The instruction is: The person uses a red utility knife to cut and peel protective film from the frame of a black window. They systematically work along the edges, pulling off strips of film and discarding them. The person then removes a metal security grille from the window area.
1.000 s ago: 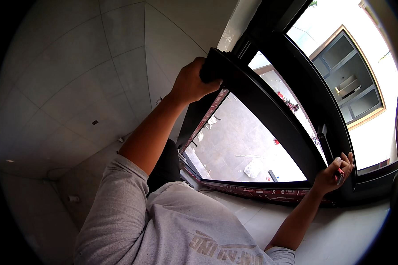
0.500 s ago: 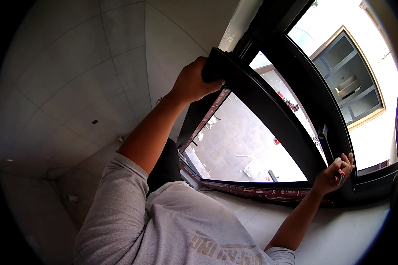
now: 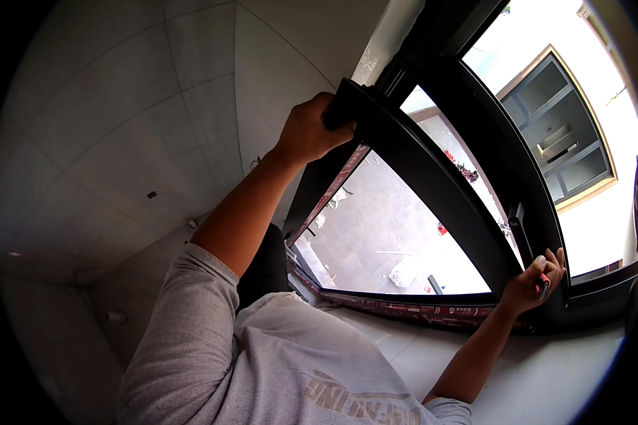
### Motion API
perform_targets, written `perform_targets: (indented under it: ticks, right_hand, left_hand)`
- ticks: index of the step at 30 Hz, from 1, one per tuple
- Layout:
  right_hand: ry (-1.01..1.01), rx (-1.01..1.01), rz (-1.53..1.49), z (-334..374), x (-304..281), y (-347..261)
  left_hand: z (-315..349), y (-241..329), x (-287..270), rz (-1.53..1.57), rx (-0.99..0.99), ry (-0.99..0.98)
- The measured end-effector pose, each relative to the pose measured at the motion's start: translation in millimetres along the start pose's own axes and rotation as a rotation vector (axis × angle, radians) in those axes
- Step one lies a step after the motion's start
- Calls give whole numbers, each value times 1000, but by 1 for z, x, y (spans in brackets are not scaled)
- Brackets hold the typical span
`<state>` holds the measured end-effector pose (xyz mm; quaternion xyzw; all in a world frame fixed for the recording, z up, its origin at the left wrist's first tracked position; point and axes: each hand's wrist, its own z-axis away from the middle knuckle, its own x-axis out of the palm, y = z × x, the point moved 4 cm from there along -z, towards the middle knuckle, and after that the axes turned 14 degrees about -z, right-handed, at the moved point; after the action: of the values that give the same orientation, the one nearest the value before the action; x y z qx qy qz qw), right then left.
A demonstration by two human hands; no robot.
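Note:
My left hand [image 3: 308,131] is wrapped around the upper left corner of a black window sash [image 3: 432,166], which stands swung inward from the dark window frame [image 3: 507,131]. At the lower right, my right hand [image 3: 528,289] is closed around a small red-and-black handled tool [image 3: 543,286], with a finger or two extended by the frame. Most of the tool is hidden in the palm, so its kind does not show. Just above that hand, a short black window handle [image 3: 519,225] sits on the frame.
Red printed protective tape [image 3: 418,312] lines the opening's lower edge, above a pale sill [image 3: 376,327]. A tiled wall [image 3: 120,142] rises at left. Through the opening appear a paved ground [image 3: 361,219] with scattered debris and a building's window [image 3: 563,127].
Almost nothing differs. The view has shifted very slightly, and both hands keep their places on the sash and near the frame.

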<state>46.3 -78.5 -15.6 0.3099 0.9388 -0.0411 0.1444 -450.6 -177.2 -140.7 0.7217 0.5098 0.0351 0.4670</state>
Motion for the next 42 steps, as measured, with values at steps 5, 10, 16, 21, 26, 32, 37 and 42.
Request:
perform_targets:
  ticks: [5, 10, 16, 21, 26, 32, 37, 42]
  right_hand:
    - [-7, -9, -2, 2, 0, 4]
    - [-20, -45, 30, 1, -1, 0]
    - [-6, -27, -1, -1, -1, -5]
    - [31, 64, 11, 2, 1, 2]
    - [17, 88, 20, 3, -1, 1]
    - [31, 45, 24, -2, 6, -10]
    - [20, 115, 19, 3, -5, -2]
    - [70, 80, -135, -21, -13, -20]
  left_hand:
    - [-13, -9, -1, 31, -126, 65]
    - [-27, -1, -9, -45, -292, -80]
    - [-17, -3, 3, 2, -247, -55]
    - [-19, -12, 11, 207, -342, -157]
    - [-31, -1, 7, 219, -430, -98]
    - [-23, -7, 4, 309, -458, -122]
    - [-23, -25, 24, 395, -431, -166]
    - [-31, -4, 12, 491, -371, -91]
